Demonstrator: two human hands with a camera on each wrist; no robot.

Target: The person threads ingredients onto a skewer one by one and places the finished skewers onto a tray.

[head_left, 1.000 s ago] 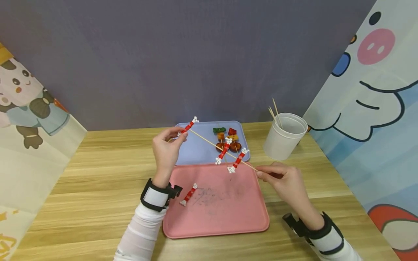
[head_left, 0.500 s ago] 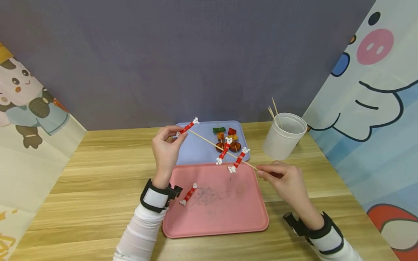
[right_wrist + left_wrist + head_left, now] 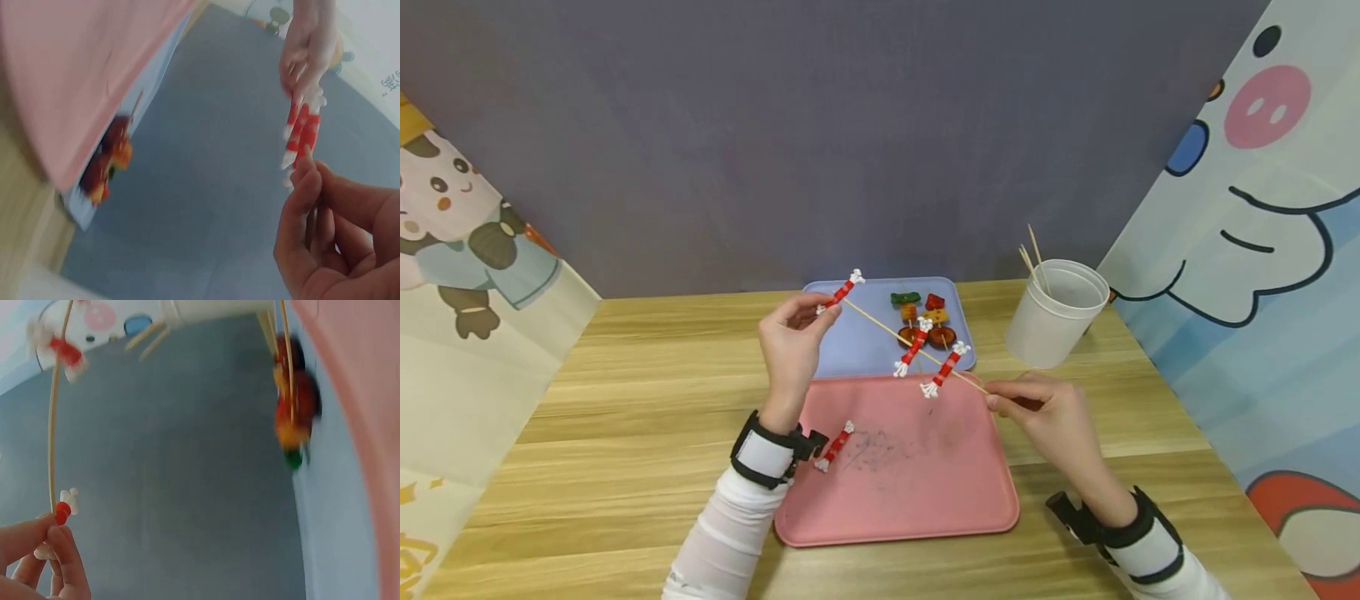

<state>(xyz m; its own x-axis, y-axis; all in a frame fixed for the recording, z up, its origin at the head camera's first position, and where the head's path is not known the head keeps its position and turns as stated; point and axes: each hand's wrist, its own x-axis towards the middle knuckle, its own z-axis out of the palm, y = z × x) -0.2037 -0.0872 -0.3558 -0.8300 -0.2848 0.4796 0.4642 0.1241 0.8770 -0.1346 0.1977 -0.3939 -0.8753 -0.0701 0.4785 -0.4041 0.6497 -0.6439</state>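
Observation:
My left hand [image 3: 793,342] pinches a red toy food roll with white knobbly ends [image 3: 844,290] between thumb and fingers. At this roll is the far end of a thin bamboo skewer [image 3: 876,322]; in the left wrist view the skewer [image 3: 52,437] meets the fingertips there. Thumb and fingers of my right hand [image 3: 1052,417] pinch the skewer's near end. Threaded crosswise along it are a middle roll [image 3: 914,346] and another roll [image 3: 946,369] nearer my right hand. One more such roll [image 3: 835,448] lies on the pink tray [image 3: 925,492], below the raised skewer.
Behind the pink tray lies a blue tray [image 3: 850,350] with skewers of toy food [image 3: 942,337] in brown, yellow, red and green. At the back right stands a white bucket [image 3: 1037,333] with several bamboo skewers [image 3: 1033,250]. A grey wall [image 3: 850,167] closes off the back.
My left hand and the roll in it have shifted slightly right along the skewer. My right hand has moved very slightly left. The trays and bucket stay put.

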